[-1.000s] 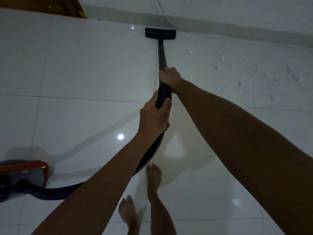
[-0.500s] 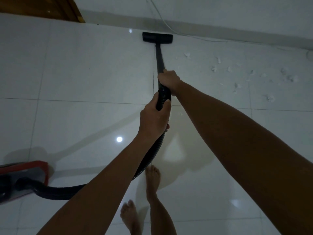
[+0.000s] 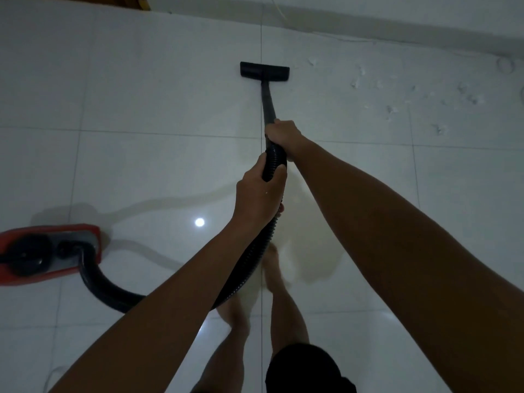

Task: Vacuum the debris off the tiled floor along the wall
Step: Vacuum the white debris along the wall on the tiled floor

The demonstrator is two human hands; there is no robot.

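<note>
The black vacuum nozzle [image 3: 264,71] lies flat on the white tiled floor [image 3: 158,89], a short way out from the wall. Its black wand [image 3: 267,102] runs back to my right hand [image 3: 283,135], which grips the wand's lower end. Just below, my left hand [image 3: 259,194] holds the ribbed black hose [image 3: 274,160]. Several small white bits of debris [image 3: 391,112] lie scattered on the tiles to the right of the nozzle, near the wall.
The red and black vacuum body [image 3: 48,253] sits on the floor at the left, with the hose [image 3: 96,282] curving from it. A thin white cord [image 3: 334,38] runs along the wall base [image 3: 368,26]. My bare legs [image 3: 283,316] stand below the hands.
The nozzle has been pulled back from the wall base toward me. The vacuum body now shows further into view at the left. Both hands keep their grip.
</note>
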